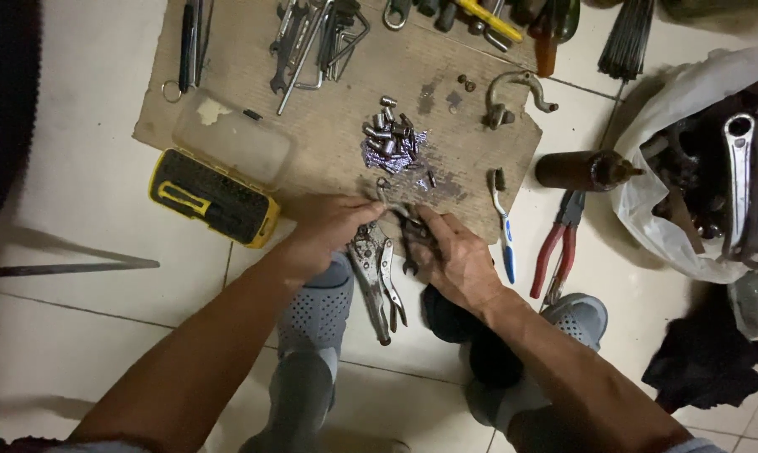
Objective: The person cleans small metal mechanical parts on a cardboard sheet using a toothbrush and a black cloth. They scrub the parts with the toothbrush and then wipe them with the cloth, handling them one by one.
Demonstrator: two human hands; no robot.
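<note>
A person crouches on a tiled floor over a sheet of cardboard [337,126] strewn with tools, both hands meeting at its near edge. The left hand [333,225] closes its fingertips on the top of a small wrench [389,201], while the right hand [454,252] curls around a dark metal part [414,239] just beside it; what exactly that part is cannot be told. The step in hand looks like fitting or loosening a small piece, and the next move seems to call for a steady pinch and a short turn between the two hands. Locking pliers [379,281] lie on the floor directly under the hands, between the grey perforated shoes [316,306].

To the left sits a yellow-and-black bit case [214,197] with its clear lid [232,138] swung open. Above the hands, a heap of small metal bits [389,138] rests on foil, near enough to scatter if brushed. A curved metal bracket [513,96] lies further up. Rightward come a blue-handled toothbrush [503,222], red-handled pliers [559,247], a brown bottle [584,170] on its side and a white plastic bag [698,151] of greasy parts.
</note>
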